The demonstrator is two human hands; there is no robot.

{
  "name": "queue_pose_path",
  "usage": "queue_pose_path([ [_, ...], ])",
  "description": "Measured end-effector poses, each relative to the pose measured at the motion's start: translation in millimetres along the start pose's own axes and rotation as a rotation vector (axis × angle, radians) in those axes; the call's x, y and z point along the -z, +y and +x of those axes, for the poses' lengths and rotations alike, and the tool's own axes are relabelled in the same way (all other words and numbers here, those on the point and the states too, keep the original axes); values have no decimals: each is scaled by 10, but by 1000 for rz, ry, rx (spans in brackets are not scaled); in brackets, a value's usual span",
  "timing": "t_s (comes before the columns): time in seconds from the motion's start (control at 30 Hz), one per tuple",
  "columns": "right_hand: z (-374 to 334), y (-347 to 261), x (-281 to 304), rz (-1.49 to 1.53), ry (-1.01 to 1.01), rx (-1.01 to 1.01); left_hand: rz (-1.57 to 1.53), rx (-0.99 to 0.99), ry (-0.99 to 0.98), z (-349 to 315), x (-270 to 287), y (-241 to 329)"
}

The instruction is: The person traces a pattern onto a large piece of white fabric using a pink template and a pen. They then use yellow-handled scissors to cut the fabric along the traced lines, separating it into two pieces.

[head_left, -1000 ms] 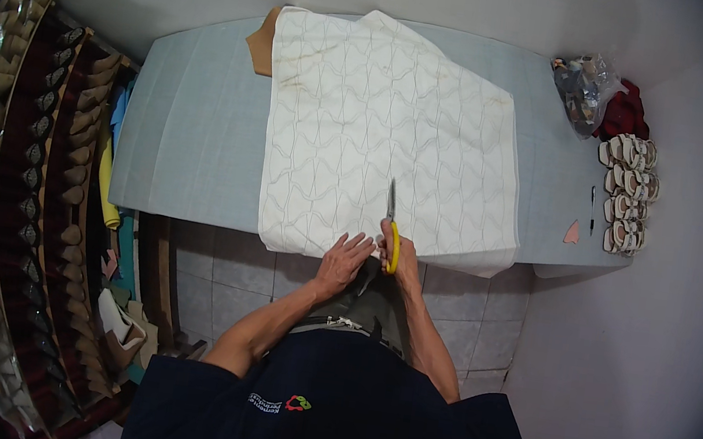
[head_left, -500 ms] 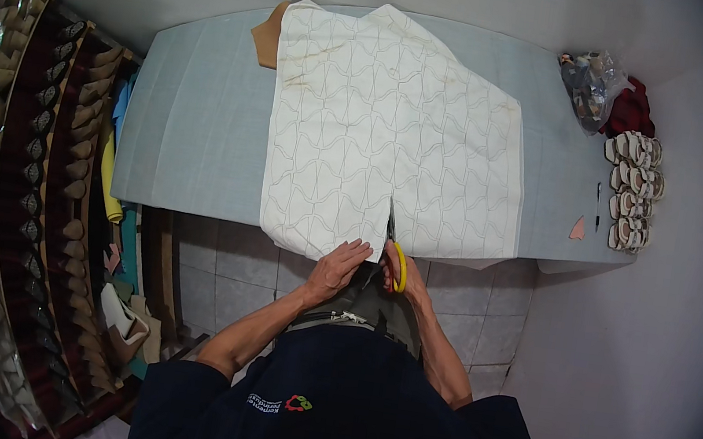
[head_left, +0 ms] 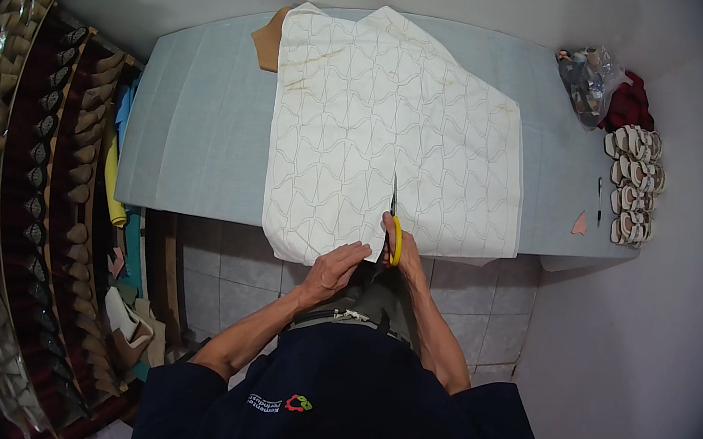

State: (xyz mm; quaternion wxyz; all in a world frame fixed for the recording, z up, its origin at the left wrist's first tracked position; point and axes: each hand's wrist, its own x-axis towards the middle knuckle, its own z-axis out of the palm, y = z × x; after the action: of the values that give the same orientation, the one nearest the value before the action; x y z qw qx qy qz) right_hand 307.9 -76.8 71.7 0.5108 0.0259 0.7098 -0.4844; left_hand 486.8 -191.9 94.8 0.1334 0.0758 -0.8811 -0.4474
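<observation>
A large white sheet (head_left: 337,129), maybe leather or synthetic material, carries rows of curved outlines and hangs over the table's near edge. My right hand (head_left: 410,256) is closed round yellow-handled scissors (head_left: 398,239). Their dark blades lie along a cut running inward from the sheet's near edge. Just left of this cut, my left hand (head_left: 334,271) grips the hanging edge, fingers together on top; its thumb is hidden. The lower blade cannot be made out beneath the material.
Under the sheet is a grey-blue table (head_left: 197,110). A brown piece (head_left: 268,42) sticks out at the far left. To the right are a pen (head_left: 600,199), a pink scrap (head_left: 580,223), sandals (head_left: 634,199) and a plastic bag (head_left: 590,82). Racks of wooden-looking shoe lasts (head_left: 81,184) stand left.
My right hand and the scissors have moved farther up into the sheet, lengthening the cut. My left hand stays by the near edge, almost unmoved.
</observation>
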Motion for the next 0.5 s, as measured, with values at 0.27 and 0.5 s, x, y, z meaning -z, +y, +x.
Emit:
queue_pose_path([
  [0.27, -8, 77, -44, 14, 77, 13, 5, 0, 13, -36, -4, 28],
  [0.5, -22, -35, -71, 6, 68, 45, -11, 1, 30, -71, 1, 64],
])
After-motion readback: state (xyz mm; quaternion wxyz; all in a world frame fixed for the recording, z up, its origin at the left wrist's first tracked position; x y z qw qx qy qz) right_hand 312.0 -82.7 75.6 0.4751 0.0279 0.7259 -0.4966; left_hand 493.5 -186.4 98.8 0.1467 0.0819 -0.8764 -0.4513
